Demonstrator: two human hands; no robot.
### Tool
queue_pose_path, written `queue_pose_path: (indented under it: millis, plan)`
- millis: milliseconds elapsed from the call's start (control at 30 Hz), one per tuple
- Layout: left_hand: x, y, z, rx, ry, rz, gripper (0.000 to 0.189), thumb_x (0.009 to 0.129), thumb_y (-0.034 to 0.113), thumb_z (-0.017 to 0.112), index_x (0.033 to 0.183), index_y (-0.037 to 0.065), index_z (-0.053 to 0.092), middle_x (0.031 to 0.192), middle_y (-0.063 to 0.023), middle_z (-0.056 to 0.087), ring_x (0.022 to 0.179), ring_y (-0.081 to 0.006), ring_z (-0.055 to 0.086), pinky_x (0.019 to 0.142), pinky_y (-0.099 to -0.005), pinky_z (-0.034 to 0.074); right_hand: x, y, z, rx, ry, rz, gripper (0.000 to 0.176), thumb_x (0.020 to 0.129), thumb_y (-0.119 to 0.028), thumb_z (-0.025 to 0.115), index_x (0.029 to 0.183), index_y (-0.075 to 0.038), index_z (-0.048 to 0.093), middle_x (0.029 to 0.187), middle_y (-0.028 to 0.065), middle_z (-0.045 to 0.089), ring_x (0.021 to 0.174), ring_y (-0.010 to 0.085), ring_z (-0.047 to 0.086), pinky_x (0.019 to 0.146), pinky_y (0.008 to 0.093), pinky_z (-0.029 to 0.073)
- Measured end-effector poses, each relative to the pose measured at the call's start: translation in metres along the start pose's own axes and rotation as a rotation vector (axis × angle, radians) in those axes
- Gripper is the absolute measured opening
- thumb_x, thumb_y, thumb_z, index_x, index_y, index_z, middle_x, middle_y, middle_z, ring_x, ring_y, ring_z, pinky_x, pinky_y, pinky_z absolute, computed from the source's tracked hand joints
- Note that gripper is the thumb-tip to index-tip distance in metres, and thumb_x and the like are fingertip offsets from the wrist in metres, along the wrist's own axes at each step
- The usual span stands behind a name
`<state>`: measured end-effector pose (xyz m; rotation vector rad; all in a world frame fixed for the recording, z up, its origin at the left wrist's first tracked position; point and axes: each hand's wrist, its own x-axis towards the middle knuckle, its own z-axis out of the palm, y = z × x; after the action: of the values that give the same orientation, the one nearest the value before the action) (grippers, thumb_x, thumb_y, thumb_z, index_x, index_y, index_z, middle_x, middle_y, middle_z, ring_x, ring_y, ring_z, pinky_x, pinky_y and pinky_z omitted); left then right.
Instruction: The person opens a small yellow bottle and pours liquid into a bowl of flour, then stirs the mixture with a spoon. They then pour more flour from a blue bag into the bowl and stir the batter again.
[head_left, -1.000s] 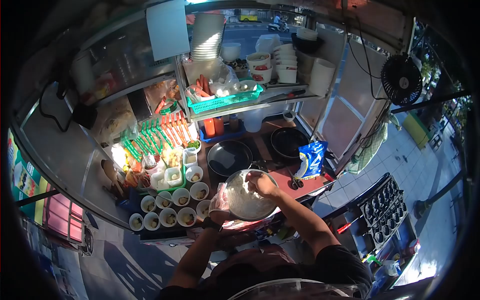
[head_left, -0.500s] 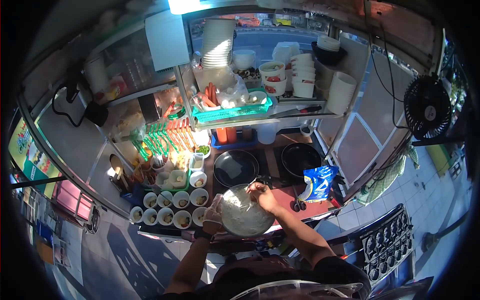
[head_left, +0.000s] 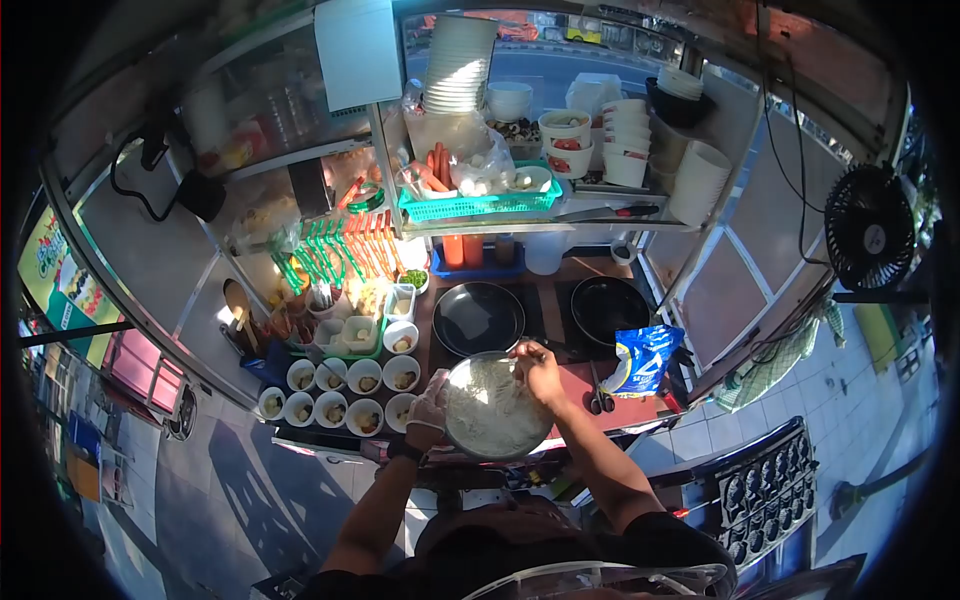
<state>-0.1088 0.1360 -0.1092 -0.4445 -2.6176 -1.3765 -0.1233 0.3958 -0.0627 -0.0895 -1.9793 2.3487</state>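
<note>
At a food stall counter, a person's left hand point(head_left: 428, 402) steadies a bowl of white powder point(head_left: 495, 408) at its left side, while the right hand point(head_left: 538, 370) is at its far right rim. Two black pans point(head_left: 479, 318) lie beyond; white cups point(head_left: 331, 408) stand left, a blue packet point(head_left: 644, 360) right.

Your round bowl point(head_left: 488, 457), wide and grey-rimmed, sat at the near edge of the counter point(head_left: 622, 418), open side up. Your left hand point(head_left: 428, 408) held its left side; your right hand point(head_left: 540, 372) was at its upper right rim. The white powder point(head_left: 490, 408) inside covered the visible bottom, its surface lumpy and uneven, brightly sunlit at upper left.
</note>
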Motion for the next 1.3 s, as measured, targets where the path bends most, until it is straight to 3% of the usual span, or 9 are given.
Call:
queue_pose_path:
  millis: [367,500,633,767,900,1033,1133,1200,1300]
  plan:
    - [0.001,-0.009,-0.005,0.032,-0.072,0.016,0.043,0.102,0.018,0.049,0.143,0.009,0.054,0.124,-0.0272,0.066,0.108,-0.0464,0.065,0.093,-0.0537,0.051,-0.022,0.017,0.010,0.119,-0.034,0.198,0.026,0.108,-0.018,0.052,0.092,-0.001,0.064,0.062,0.0004,0.050,0.052,0.0080,0.044,0.051,0.0267,0.035]
    - [0.002,-0.009,-0.007,0.001,-0.134,-0.027,0.048,0.099,0.013,0.051,0.147,0.009,0.049,0.121,-0.0272,0.067,0.103,-0.0462,0.067,0.089,-0.0537,0.052,-0.015,-0.009,0.019,0.102,0.256,-0.091,0.021,0.103,-0.009,0.050,0.090,0.000,0.063,0.063,0.0010,0.053,0.055,0.0072,0.045,0.057,0.0248,0.037]
    - [0.002,-0.020,-0.005,-0.063,-0.082,0.136,0.058,0.097,0.010,0.054,0.153,0.012,0.040,0.110,-0.0270,0.070,0.096,-0.0462,0.068,0.084,-0.0548,0.052,-0.030,0.009,0.016,0.095,0.049,0.208,0.020,0.104,-0.013,0.054,0.091,0.000,0.063,0.062,0.0012,0.053,0.055,0.0072,0.044,0.056,0.0255,0.035]
    - [0.003,-0.027,0.001,-0.063,-0.124,0.073,0.058,0.098,0.009,0.054,0.154,0.014,0.040,0.116,-0.0271,0.069,0.101,-0.0464,0.067,0.086,-0.0532,0.053,-0.022,0.000,0.018,0.186,0.223,-0.089,0.019,0.106,-0.012,0.053,0.092,-0.001,0.060,0.060,-0.0014,0.045,0.051,0.0087,0.038,0.053,0.0269,0.032]
    - [0.005,-0.025,-0.004,-0.106,-0.100,0.141,0.057,0.099,0.010,0.054,0.154,0.016,0.039,0.120,-0.0263,0.068,0.103,-0.0464,0.066,0.088,-0.0532,0.053,-0.035,0.010,0.015,0.196,0.037,0.182,0.021,0.106,-0.014,0.054,0.092,-0.001,0.062,0.061,-0.0013,0.047,0.053,0.0079,0.041,0.056,0.0257,0.037]
    - [0.003,-0.024,-0.004,-0.093,-0.126,0.083,0.059,0.099,0.008,0.053,0.155,0.018,0.039,0.121,-0.0264,0.068,0.104,-0.0460,0.067,0.090,-0.0522,0.052,-0.026,0.001,0.016,0.117,0.207,-0.098,0.027,0.107,-0.021,0.054,0.092,-0.001,0.062,0.061,-0.0015,0.046,0.052,0.0069,0.040,0.052,0.0258,0.035]
    - [0.007,-0.026,-0.002,-0.070,-0.120,0.080,0.060,0.098,0.007,0.053,0.156,0.017,0.039,0.117,-0.0279,0.068,0.102,-0.0458,0.067,0.087,-0.0522,0.052,-0.035,0.015,0.018,0.051,0.100,0.166,0.030,0.106,-0.023,0.055,0.091,0.000,0.064,0.060,0.0012,0.052,0.052,0.0102,0.046,0.053,0.0302,0.039]
    - [0.007,-0.029,-0.001,-0.069,-0.145,0.053,0.064,0.094,0.003,0.054,0.155,0.014,0.039,0.109,-0.0258,0.070,0.097,-0.0446,0.068,0.083,-0.0514,0.053,-0.028,0.009,0.010,-0.230,0.231,0.003,0.026,0.107,-0.019,0.054,0.091,0.000,0.062,0.059,0.0007,0.050,0.049,0.0094,0.043,0.050,0.0296,0.035]
    - [0.007,-0.025,-0.005,-0.029,-0.167,0.035,0.061,0.096,0.007,0.056,0.154,0.013,0.040,0.103,-0.0222,0.071,0.090,-0.0446,0.068,0.079,-0.0510,0.052,-0.023,0.006,0.016,0.117,0.263,-0.122,0.025,0.109,-0.017,0.050,0.092,-0.001,0.061,0.058,-0.0022,0.043,0.052,0.0081,0.039,0.055,0.0275,0.034]
